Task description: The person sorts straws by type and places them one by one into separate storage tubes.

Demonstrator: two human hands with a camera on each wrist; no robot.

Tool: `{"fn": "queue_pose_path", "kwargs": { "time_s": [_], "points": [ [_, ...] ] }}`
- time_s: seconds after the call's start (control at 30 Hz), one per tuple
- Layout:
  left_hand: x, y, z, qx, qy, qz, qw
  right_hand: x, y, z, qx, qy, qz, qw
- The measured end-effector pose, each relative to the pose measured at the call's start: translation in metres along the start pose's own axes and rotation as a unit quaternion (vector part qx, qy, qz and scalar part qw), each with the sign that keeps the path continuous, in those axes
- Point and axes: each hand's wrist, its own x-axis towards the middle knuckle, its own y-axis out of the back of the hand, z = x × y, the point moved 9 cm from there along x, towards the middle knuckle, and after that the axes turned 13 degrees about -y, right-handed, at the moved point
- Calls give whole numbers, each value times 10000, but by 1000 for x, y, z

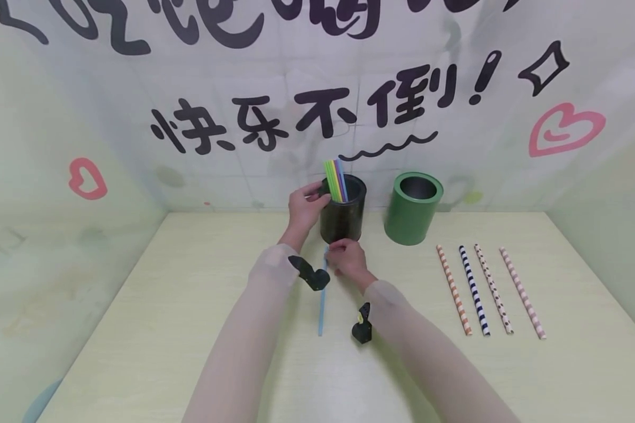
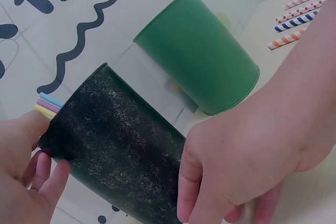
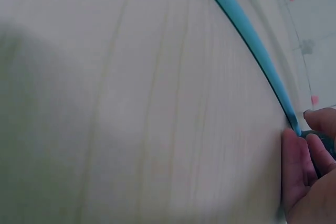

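Note:
A dark cylindrical cup (image 1: pixel 341 220) stands near the back wall with several thin plastic straws (image 1: pixel 336 179) in green, yellow, purple and blue leaning in it. My left hand (image 1: pixel 305 208) grips its rim on the left side, thumb beside the straws; the left wrist view shows the fingers against the cup's outside (image 2: pixel 121 145). In front of the cup, a light blue straw (image 1: pixel 321 311) lies lengthwise on the table. My right hand (image 1: pixel 348 258) is low at its far end, fingertips right at the straw tip (image 3: pixel 295 124), with the thumb apart from the fingers.
A green cup (image 1: pixel 413 214) stands to the right of the dark one. Farther right lie several patterned paper straws in a row: orange-striped (image 1: pixel 453 288), navy-striped (image 1: pixel 474 291), dotted (image 1: pixel 493 288) and pink-striped (image 1: pixel 522 294). A printed cloth backdrop (image 1: pixel 243 176) rises behind the table (image 1: pixel 190 282).

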Motion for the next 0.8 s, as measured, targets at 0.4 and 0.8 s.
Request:
{"fn": "queue_pose_path", "kwargs": {
  "time_s": [0.4, 0.8],
  "points": [
    [-2, -1, 0, 2, -10, -8, 10000, 5, -3, 0, -457, -186, 412, 9979],
    [-1, 0, 0, -4, -1, 44, 10000, -1, -4, -3, -765, -119, 470, 9959]
  ]
}}
